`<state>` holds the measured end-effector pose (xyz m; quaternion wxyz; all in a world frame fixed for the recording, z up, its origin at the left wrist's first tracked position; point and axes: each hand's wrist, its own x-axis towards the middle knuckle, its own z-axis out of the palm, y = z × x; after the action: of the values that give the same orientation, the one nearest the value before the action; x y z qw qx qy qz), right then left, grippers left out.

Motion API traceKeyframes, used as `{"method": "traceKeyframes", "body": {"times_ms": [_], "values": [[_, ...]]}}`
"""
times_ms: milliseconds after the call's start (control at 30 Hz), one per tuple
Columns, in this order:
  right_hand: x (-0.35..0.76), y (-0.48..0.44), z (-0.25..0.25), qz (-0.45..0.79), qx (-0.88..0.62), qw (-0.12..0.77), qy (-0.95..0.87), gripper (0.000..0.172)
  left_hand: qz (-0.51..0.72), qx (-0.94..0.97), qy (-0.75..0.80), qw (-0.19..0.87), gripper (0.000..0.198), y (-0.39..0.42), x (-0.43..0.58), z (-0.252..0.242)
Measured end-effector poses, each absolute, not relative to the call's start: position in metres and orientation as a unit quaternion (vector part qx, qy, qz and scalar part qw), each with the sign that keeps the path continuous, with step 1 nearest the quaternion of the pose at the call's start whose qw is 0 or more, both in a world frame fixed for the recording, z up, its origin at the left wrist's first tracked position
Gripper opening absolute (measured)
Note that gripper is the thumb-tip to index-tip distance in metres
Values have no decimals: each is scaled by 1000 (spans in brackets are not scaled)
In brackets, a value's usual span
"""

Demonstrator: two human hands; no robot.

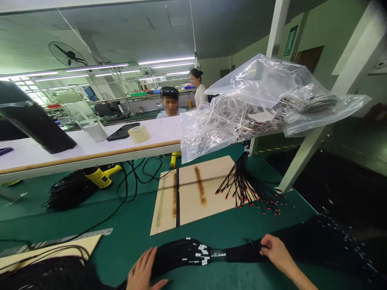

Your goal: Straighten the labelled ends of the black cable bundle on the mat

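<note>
A thick bundle of black cables [171, 253] runs across the green mat in front of me, with small white tags [203, 254] gathered near its middle. Beside the tags, a shiny clear wrap [218, 254] binds the bundle tightly. My left hand [142, 269] lies over the bundle left of the tags, fingers stretched out and thumb apart. To the right of the wrap, my right hand [276, 253] is closed in a pinch on a thin black cable at the bundle's upper edge. Past it, the cables fan out toward pale tips at the right.
A wooden board [208, 193] with scorch marks lies behind the bundle; red-tipped black cables [248, 185] overlap it. Yellow-handled tools [101, 177] sit at left. Above, a shelf [163, 146] carries a tape roll [139, 134] and plastic-bagged cables [236, 117]. Two people are beyond.
</note>
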<state>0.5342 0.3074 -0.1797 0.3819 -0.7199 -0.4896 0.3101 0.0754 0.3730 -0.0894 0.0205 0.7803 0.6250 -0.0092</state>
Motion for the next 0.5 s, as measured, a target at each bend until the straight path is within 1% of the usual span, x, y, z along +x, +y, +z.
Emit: {"method": "traceKeyframes", "body": {"times_ms": [100,200,267,300,333,367,400,467,500], "values": [[525,302,-175,300,-734,320,-518,15,-29,823,566,47,83,381,132,-90],[516,302,-168,295,-738,285,-536,24,-57,840,534,75,95,390,174,-97],[514,302,-163,298,-735,272,-546,33,-79,842,523,109,96,394,189,-104],[514,301,-160,302,-730,271,-550,34,-89,839,522,124,95,394,192,-108],[513,300,-158,318,-719,277,-553,31,-97,835,524,136,94,394,193,-112],[513,299,-156,351,-700,288,-551,26,-100,832,527,143,92,393,192,-115],[511,297,-155,403,-675,300,-540,26,-98,831,529,143,91,391,190,-118],[505,293,-153,542,-601,308,-499,46,-84,832,532,133,89,385,186,-124],[501,292,-153,609,-561,309,-468,52,-78,834,531,127,88,382,184,-127]]}}
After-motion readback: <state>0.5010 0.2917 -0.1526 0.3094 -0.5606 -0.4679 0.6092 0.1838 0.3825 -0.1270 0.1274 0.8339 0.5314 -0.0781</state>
